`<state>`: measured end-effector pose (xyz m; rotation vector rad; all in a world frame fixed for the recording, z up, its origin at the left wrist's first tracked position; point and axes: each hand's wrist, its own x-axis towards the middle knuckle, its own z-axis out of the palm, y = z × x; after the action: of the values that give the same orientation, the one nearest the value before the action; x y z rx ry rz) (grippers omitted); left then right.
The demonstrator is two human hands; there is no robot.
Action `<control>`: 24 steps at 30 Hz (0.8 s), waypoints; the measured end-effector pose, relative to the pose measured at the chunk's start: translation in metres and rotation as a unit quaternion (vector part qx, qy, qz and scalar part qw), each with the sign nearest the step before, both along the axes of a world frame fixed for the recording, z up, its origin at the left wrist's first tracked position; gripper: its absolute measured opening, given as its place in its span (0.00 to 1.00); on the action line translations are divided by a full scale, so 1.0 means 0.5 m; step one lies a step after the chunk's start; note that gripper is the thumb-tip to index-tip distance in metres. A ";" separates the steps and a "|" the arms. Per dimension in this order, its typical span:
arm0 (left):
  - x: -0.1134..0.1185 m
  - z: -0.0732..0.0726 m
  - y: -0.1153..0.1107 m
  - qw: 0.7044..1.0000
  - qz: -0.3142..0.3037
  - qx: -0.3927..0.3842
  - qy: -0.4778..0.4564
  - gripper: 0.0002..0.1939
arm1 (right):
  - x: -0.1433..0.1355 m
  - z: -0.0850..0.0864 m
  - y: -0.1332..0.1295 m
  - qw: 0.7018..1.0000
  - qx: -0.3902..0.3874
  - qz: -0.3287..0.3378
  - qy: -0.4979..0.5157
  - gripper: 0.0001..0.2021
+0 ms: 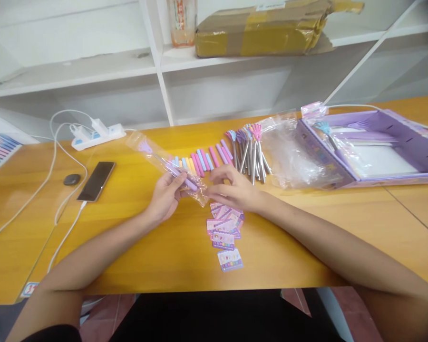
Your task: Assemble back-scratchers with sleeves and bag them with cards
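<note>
My left hand [167,194] is closed round a lilac back scratcher [189,183] inside a clear plastic bag [160,165]. The hand-shaped head points to the upper left, the handle to the lower right. At the bag's lower right end, my right hand [233,187] has its fingers curled, the fingertips at the plastic edge. Behind both hands lies a row of pink, blue, yellow and purple handle tubes [199,161]. Metal rods with coloured hand-shaped heads [251,154] are heaped beyond my right hand. Small printed cards [223,240] lie scattered in front of it.
Clear bags [296,156] are piled beside a purple box [356,178] at right; a bagged scratcher [330,135] rests on its edge. On the left are a phone [97,181], a dark mouse-like object [72,179], a power strip [100,137] and cables. A taped carton [260,31] sits on the shelf.
</note>
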<state>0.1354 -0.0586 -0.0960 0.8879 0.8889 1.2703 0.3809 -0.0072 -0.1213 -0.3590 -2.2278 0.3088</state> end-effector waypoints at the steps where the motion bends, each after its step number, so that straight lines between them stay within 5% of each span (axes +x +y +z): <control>1: 0.000 -0.004 0.000 1.000 -0.009 -0.002 0.005 0.21 | -0.004 0.002 -0.006 1.000 0.016 0.005 0.012 0.06; 4: 0.002 -0.015 -0.003 0.998 -0.047 0.000 0.034 0.21 | -0.019 0.017 -0.025 0.997 -0.005 0.027 0.070 0.05; 12: 0.006 -0.027 -0.007 0.988 -0.123 0.036 0.091 0.24 | -0.043 0.021 -0.034 0.969 -0.216 -0.025 0.115 0.08; 17: 0.007 -0.028 0.000 0.973 -0.143 0.082 0.159 0.21 | -0.056 0.007 -0.034 0.859 -0.488 0.031 0.155 0.23; 24: 0.003 -0.037 0.003 0.968 -0.179 0.065 0.163 0.27 | -0.056 -0.002 -0.034 0.797 -0.593 0.022 0.110 0.26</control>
<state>0.1367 -0.0570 -0.1144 1.3237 0.8576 0.8890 0.3528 -0.0241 -0.1222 -0.8549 -1.5384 1.6888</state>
